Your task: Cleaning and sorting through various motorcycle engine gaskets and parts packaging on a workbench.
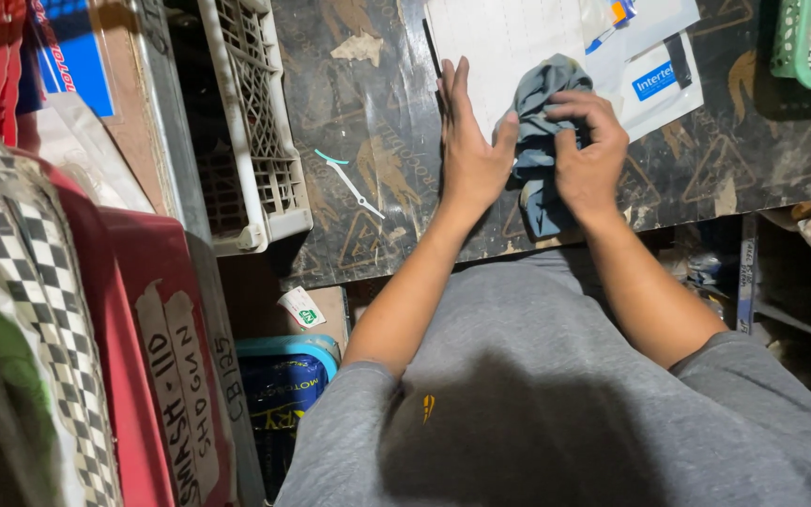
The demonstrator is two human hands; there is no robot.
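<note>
A white slatted plastic crate stands at the left of the dark worktop; what it holds cannot be told. The left hand lies flat, fingers together, thumb against the crumpled grey-blue cloth, apparently steadying it over white papers. The right hand grips the cloth's top in curled fingers.

A dark, scuffed worktop, its surface patterned with faded triangular markings and torn paper scraps, fills the upper frame under dim, warm light. White papers and envelopes lie at its far edge. A white plastic lattice crate stands at the left, a green basket at the top right corner. Red panels with taped labels and checkered fabric crowd the lower left. Shadowed clutter sits beneath the worktop at right.
</note>
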